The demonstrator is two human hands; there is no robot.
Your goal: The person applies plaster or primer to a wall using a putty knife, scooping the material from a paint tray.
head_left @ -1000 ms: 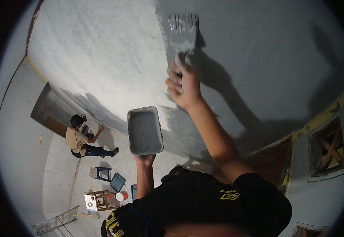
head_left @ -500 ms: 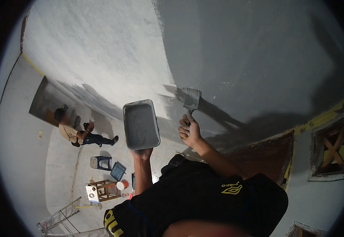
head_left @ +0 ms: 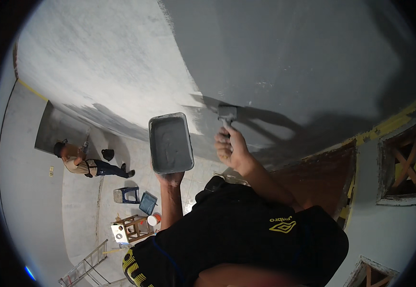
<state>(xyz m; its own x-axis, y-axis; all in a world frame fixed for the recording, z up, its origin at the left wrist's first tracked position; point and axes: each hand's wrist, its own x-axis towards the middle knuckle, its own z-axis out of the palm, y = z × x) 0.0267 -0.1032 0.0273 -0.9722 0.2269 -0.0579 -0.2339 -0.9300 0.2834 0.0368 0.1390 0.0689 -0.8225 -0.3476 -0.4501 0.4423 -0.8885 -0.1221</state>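
My left hand (head_left: 171, 179) supports a rectangular paint tray (head_left: 170, 168) from below, with most of its fingers hidden under it. Thick grey paint (head_left: 169, 141) fills the bottom of the tray. To the right, my right hand (head_left: 234, 149) is closed around the handle of a flat paintbrush (head_left: 227, 113). Its bristles are coated grey and lie close to the wall; whether they touch it I cannot tell. The wall is dark grey (head_left: 284, 57) on the right and whitish (head_left: 107, 52) on the left, with a ragged border between.
At the far left a co-worker (head_left: 81, 165) faces another wall, beside a black bucket (head_left: 107, 154). Below them stand a blue stool (head_left: 130, 194), a blue tray (head_left: 147, 203), a wooden stool (head_left: 138, 228), a white-and-orange pail (head_left: 154, 219) and a ladder (head_left: 86, 268). A cross-barred vent (head_left: 404, 165) sits at right.
The brush has tilted and shifted slightly left, its bristles now looking shorter. The tray has risen a little in view. The co-worker's arms are higher, and the black bucket shows apart from them.
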